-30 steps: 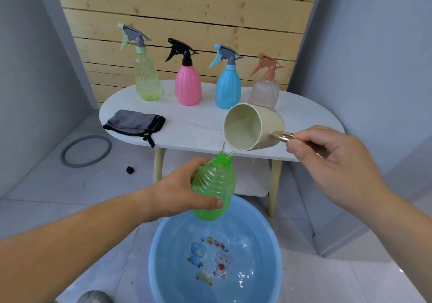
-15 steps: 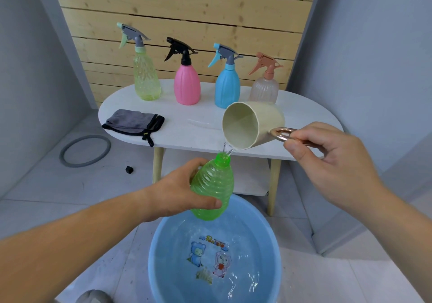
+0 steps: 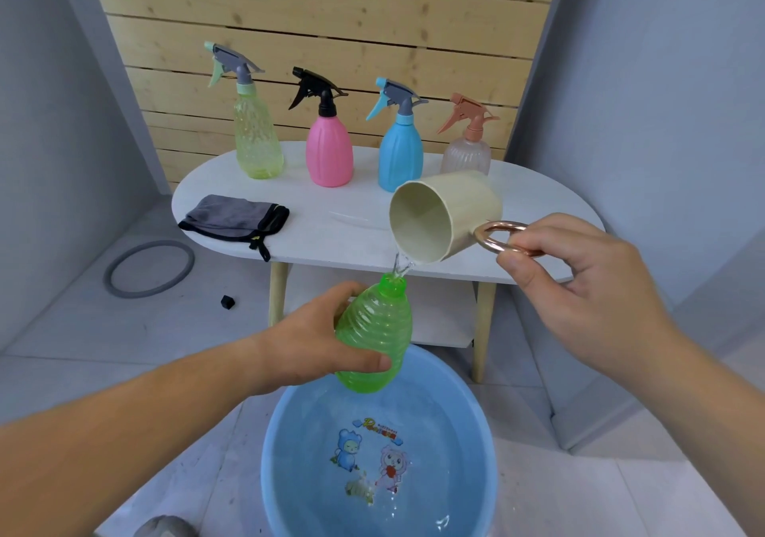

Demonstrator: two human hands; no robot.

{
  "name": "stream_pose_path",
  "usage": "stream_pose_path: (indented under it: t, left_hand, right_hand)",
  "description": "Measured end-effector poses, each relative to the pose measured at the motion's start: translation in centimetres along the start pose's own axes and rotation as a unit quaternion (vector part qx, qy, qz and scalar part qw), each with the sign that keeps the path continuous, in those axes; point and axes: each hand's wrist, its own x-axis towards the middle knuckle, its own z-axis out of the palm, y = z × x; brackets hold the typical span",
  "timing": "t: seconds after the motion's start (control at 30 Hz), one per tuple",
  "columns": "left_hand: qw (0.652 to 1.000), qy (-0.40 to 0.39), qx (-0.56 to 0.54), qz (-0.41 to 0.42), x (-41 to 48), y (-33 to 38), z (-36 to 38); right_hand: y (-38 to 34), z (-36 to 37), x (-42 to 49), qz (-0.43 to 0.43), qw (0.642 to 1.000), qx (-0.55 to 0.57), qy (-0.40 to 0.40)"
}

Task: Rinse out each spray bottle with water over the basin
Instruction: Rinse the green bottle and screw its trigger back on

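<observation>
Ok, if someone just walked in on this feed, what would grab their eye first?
Centre frame, the right hand tips a cream cup so a thin stream of water falls into the open neck of the green bottle, which the left hand holds over the blue basin. Behind, four coloured spray bottles line the white table.

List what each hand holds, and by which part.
Left hand: green bottle, around its ribbed body. Right hand: beige cup, by its copper ring handle.
</observation>
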Motion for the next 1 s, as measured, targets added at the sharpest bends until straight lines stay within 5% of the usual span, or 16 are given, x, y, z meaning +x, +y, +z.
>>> stream_pose_path:
  t: [1.0]
  left_hand:
    - [0.999, 0.004, -0.036, -0.006, 0.0, -0.2, 0.0]
  right_hand:
    - [0.4, 1.3, -0.4, -0.202, 0.967, -0.155, 0.008]
